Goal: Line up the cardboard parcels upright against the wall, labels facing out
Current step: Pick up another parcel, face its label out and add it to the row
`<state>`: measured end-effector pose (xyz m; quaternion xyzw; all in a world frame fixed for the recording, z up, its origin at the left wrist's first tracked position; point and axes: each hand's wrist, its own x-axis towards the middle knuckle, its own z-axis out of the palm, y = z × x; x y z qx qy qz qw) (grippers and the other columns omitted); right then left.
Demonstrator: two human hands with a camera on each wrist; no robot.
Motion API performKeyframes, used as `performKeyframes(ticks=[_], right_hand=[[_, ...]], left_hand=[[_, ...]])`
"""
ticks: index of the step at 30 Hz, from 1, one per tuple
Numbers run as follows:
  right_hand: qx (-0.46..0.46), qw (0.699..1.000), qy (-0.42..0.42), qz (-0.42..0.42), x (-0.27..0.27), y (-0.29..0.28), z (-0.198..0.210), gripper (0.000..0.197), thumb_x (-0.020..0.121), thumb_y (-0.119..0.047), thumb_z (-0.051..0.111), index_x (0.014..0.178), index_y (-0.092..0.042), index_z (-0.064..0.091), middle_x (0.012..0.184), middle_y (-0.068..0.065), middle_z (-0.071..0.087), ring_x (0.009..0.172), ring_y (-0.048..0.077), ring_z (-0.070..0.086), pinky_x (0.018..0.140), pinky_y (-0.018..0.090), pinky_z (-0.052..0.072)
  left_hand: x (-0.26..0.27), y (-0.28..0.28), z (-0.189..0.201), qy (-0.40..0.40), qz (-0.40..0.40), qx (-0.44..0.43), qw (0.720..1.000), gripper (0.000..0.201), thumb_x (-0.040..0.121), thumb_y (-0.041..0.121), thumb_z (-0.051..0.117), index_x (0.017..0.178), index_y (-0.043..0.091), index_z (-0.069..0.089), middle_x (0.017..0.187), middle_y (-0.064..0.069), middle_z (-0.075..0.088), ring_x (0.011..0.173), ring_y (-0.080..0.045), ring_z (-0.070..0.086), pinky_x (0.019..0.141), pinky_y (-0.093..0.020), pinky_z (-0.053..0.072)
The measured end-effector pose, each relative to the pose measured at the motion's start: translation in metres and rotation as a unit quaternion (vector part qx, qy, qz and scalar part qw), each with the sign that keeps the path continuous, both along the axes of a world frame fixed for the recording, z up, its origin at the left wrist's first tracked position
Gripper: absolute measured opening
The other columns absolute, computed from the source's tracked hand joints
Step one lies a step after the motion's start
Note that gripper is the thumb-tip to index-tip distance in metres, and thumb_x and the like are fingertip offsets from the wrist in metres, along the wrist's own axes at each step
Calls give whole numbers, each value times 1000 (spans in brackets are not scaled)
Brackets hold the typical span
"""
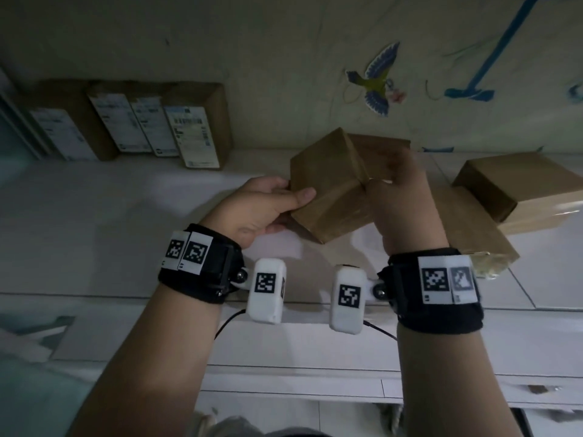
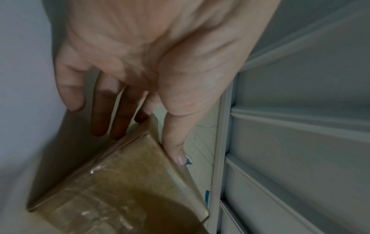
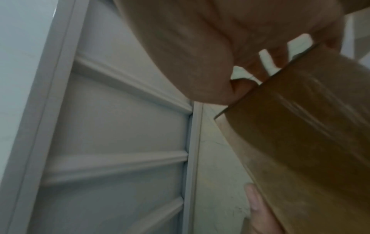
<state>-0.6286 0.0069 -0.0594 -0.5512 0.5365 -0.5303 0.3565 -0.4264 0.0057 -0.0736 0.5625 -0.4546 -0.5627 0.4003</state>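
Parcels already dealt with — four brown cardboard boxes with white shipping labels (image 1: 132, 124) — stand upright in a row at the far left, backs to the pale painted wall (image 1: 252, 42), labels turned toward the room; that row is the pattern the rest must join. The box in hand, a plain brown cardboard parcel wrapped in clear tape (image 1: 334, 187), is held tilted in the air above the white bench (image 1: 126, 216), well to the right of the row. The left hand (image 1: 262, 209) is clamped on its near left end, thumb across the front face and fingers beneath — the left wrist view shows the fingers (image 2: 112, 114) reaching under a taped edge. The right hand (image 1: 400, 190) grips the far right end from above, fingers curled over the top edge. Holding opposite ends like this looks suited to turning the box, and no label shows on any face now visible, so my guess is that the label face is hidden underneath or behind and the person is hunting for it. Two more brown cardboard parcels lie flat to the right: one near the wall (image 1: 520, 187) and one partly behind the right wrist (image 1: 473, 234), neither showing a label. A blue bird decal (image 1: 377, 80) decorates the wall above. The likely slot for the held box is just right of the last standing one.
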Motion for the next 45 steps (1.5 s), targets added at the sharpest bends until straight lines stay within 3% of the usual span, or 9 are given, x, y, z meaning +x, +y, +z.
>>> performKeyframes(ticks=[4,12,16,20,24,30,34,37,45], right_hand=[[84,995,-46,9,-5,3,-3,47,94,-24,57,141,-26,56,125,4,68,108,21,68,86,36,58],[38,996,-73,21,5,13,1,59,92,-9,65,146,-23,47,125,1,66,101,13,71,82,28,65],[28,993,-102,61,8,17,0,52,94,6,60,141,-16,53,112,-7,65,91,0,68,66,10,57],[26,984,-149,96,6,18,-3,50,90,6,64,136,-14,58,121,1,71,107,13,73,85,32,64],[3,977,-175,124,1,16,-2,50,88,-6,74,136,-11,60,134,8,69,129,24,64,97,34,59],[-33,983,-100,153,-4,19,0,59,84,-6,85,138,-11,61,135,2,69,132,9,61,109,44,54],[-58,985,-56,151,-2,23,3,65,81,-12,88,139,-16,59,135,-4,68,131,4,60,110,37,53],[-37,984,-97,144,-5,21,3,68,82,-9,87,141,-16,53,134,-3,67,124,5,64,102,29,56],[102,967,-188,136,-16,15,1,62,84,-40,78,140,-26,57,122,1,77,116,25,72,107,55,53]], left_hand=[[-2,-5,2,-10,-14,7,1000,40,90,30,80,127,22,68,104,8,79,94,-15,75,98,-39,52],[-9,-13,9,-47,-24,20,998,37,92,13,73,124,31,67,107,0,78,105,-19,72,102,-47,50],[-20,0,18,-2,-27,42,999,23,90,41,70,109,29,73,111,-2,78,120,-30,69,100,-49,51],[-23,11,29,8,-58,11,998,58,72,76,76,118,43,75,124,5,78,120,-24,70,97,-60,55],[-30,19,29,-40,-16,-59,997,54,66,67,80,110,34,77,102,6,83,101,-16,79,87,-49,65],[-32,20,34,-35,50,-62,996,87,64,74,84,134,29,58,116,5,78,97,-15,79,67,-40,66],[-31,20,40,-32,22,-89,995,26,87,47,80,106,29,77,98,6,84,90,-8,80,74,-32,66],[-25,16,38,-38,27,-79,996,36,86,46,79,118,29,74,100,8,83,91,-9,80,73,-31,66],[-21,12,35,16,16,-86,996,60,79,47,55,135,26,65,133,-9,73,123,-30,67,92,-46,57]])
